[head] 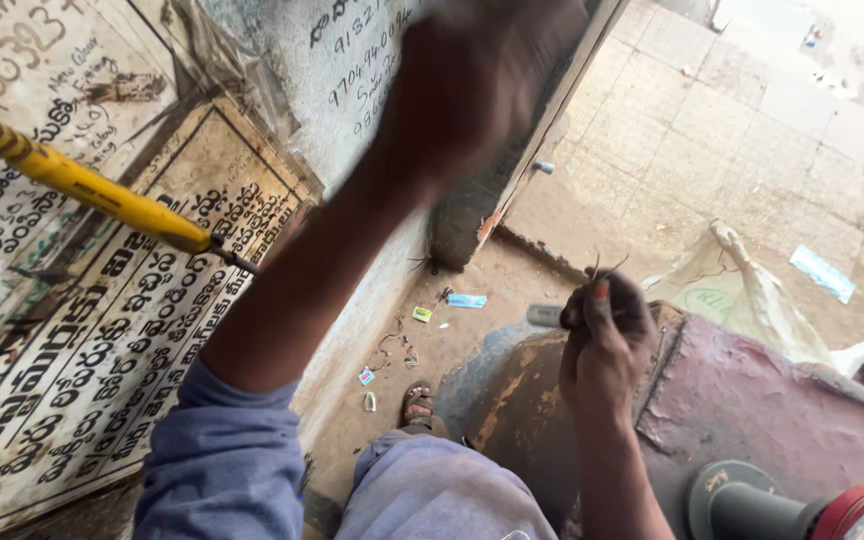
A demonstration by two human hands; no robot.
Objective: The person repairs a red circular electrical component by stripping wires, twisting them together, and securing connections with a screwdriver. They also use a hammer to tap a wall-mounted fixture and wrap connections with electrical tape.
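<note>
My left hand [482,85] is raised high against the grey wall [342,90], at the edge of a doorway. It is blurred, so its fingers cannot be made out. A blue sleeve [227,450] covers that arm. Lower right, my right hand [602,335] pinches a few thin dark wire strands [604,266] that stick up above the fingers. It hovers over a rusty reddish metal body [752,400]. A yellow-handled tool [82,185] with a metal tip slants in from the upper left, with no hand seen on it.
A painted sign board [72,350] leans at the left. A worn tyre [457,225] stands by the doorway. Small litter lies on the dirt floor [452,330] near my sandalled foot [418,402]. A white sack [742,290] and a red cylinder [852,512] lie at the right.
</note>
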